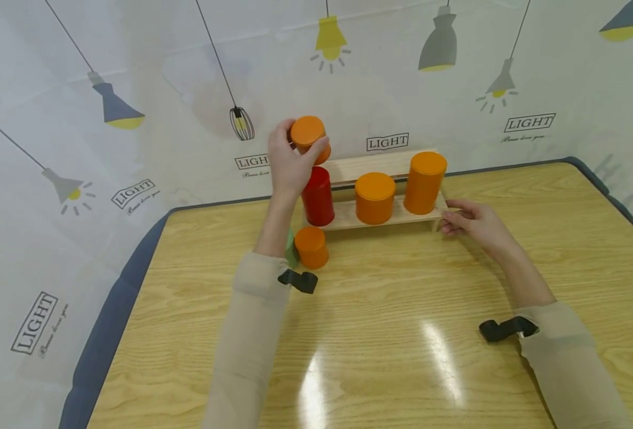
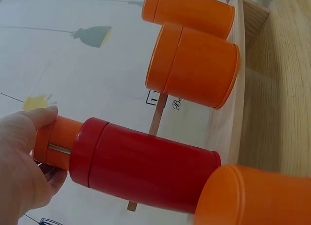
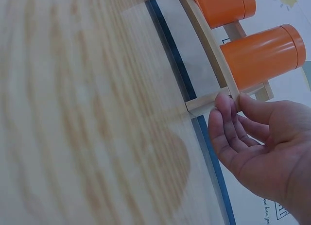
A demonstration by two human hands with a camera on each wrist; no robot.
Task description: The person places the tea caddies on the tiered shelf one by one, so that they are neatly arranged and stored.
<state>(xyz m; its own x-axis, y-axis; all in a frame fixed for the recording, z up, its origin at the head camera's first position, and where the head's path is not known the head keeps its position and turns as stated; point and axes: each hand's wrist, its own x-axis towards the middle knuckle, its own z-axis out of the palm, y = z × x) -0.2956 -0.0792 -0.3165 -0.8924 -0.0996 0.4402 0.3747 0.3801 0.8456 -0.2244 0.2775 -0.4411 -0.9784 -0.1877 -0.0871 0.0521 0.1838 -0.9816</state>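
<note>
The left hand [image 1: 289, 164] grips a small orange canister [image 1: 308, 132] between thumb and fingers; the right hand [image 1: 477, 225] pinches the near end of the wooden rack [image 1: 367, 168]. The rack's long axis runs from the right hand's fingertips across to below the left hand. The held canister stands roughly upright at the top of the red canister [image 1: 318, 198], with the left hand much the nearer. From there toward the right hand come a short orange canister [image 1: 375, 199] and a tall orange canister [image 1: 426, 183], both upright on the rack. Below the left hand, on the table [image 1: 380, 310], sits another orange canister [image 1: 312, 248], beside a green one [image 1: 293, 255] mostly hidden by the left forearm.

Whether the held canister touches the red one, or is just behind it, I cannot tell. A silvery strip crosses its side (perhaps a gap under the lid), and fingers cover part of it.
</note>
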